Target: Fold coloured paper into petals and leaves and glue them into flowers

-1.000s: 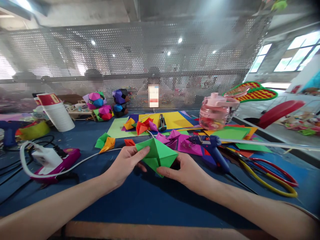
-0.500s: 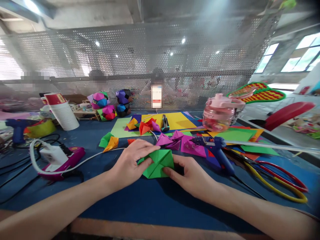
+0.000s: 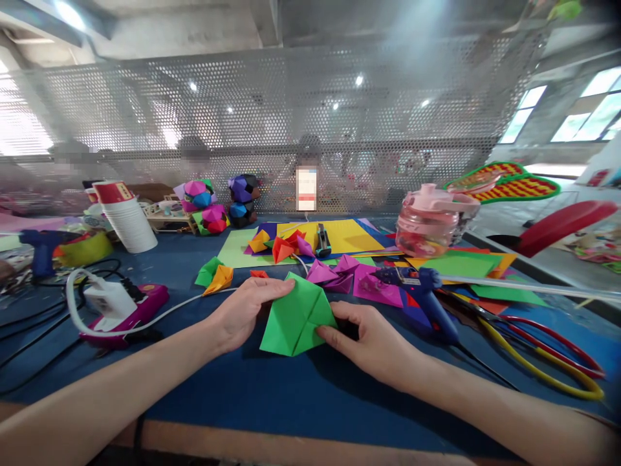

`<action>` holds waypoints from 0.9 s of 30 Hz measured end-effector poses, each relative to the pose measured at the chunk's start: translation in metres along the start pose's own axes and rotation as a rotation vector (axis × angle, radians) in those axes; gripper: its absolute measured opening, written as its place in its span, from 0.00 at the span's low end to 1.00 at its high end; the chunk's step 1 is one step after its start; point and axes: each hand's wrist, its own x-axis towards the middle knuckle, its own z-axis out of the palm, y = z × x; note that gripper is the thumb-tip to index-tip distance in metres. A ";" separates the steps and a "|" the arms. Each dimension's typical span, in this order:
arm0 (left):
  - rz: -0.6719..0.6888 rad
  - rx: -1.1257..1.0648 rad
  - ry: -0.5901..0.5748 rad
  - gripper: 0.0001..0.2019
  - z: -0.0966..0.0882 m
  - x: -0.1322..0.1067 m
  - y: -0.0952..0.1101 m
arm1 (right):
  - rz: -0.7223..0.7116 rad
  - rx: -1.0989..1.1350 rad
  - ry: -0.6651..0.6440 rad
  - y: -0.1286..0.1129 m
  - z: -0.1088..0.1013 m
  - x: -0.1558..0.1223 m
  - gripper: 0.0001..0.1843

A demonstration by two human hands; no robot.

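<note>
A creased piece of green paper, partly folded, is held between both hands just above the blue table. My left hand pinches its upper left corner, the thumb hidden behind the sheet or fingers. On the opposite side, my right hand grips the right corner between thumb and fingers. Folded purple paper pieces lie just beyond the sheet. Orange and red folded pieces sit behind them, and a green and an orange piece rest to the left.
At right lie a blue glue gun, large scissors and a pink bottle. A utility knife rests on paper sheets. At left are a power strip with cables, stacked paper cups and paper balls.
The green paper has tilted and its left part has opened out into a larger flap. My left hand has shifted from across its front to its upper left corner. The right hand keeps its grip.
</note>
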 end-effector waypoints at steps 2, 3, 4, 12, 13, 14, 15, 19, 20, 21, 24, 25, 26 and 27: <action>0.008 0.016 -0.002 0.14 0.002 0.000 0.000 | 0.045 0.098 -0.048 -0.001 0.002 0.001 0.09; -0.005 0.012 -0.012 0.14 0.003 0.001 0.000 | 0.072 0.153 -0.071 -0.002 0.002 0.001 0.09; -0.020 0.009 -0.024 0.15 0.003 0.001 0.000 | 0.095 0.204 -0.086 -0.003 0.003 0.002 0.10; 0.039 0.187 -0.045 0.13 -0.005 0.004 -0.002 | 0.145 0.389 0.010 0.000 -0.002 0.008 0.17; 0.042 0.205 -0.058 0.13 -0.007 0.004 -0.001 | 0.142 0.373 0.036 0.001 -0.004 0.009 0.17; 0.034 0.212 -0.081 0.12 -0.008 0.004 -0.001 | 0.134 0.354 0.061 0.001 -0.005 0.009 0.17; 0.020 0.209 -0.108 0.12 -0.009 0.004 0.000 | 0.125 0.337 0.083 0.001 -0.006 0.010 0.16; 0.025 0.209 -0.159 0.12 -0.011 0.005 0.000 | 0.125 0.320 0.149 0.000 -0.009 0.010 0.17; 0.048 0.219 -0.145 0.12 -0.011 0.005 0.000 | 0.132 0.336 0.145 0.000 -0.009 0.010 0.17; 0.073 0.229 -0.126 0.11 -0.010 0.005 0.000 | 0.140 0.355 0.138 0.000 -0.009 0.010 0.18; 0.168 0.246 -0.060 0.14 -0.007 0.004 0.000 | 0.173 0.416 0.116 0.000 -0.008 0.010 0.21; 0.206 0.261 -0.036 0.17 -0.005 0.004 0.000 | 0.185 0.439 0.116 0.000 -0.008 0.010 0.22; 0.250 0.290 -0.010 0.21 -0.003 0.003 0.000 | 0.198 0.464 0.118 -0.001 -0.007 0.010 0.23; 0.297 0.334 0.018 0.24 -0.002 0.001 0.000 | 0.207 0.491 0.122 -0.001 -0.007 0.010 0.24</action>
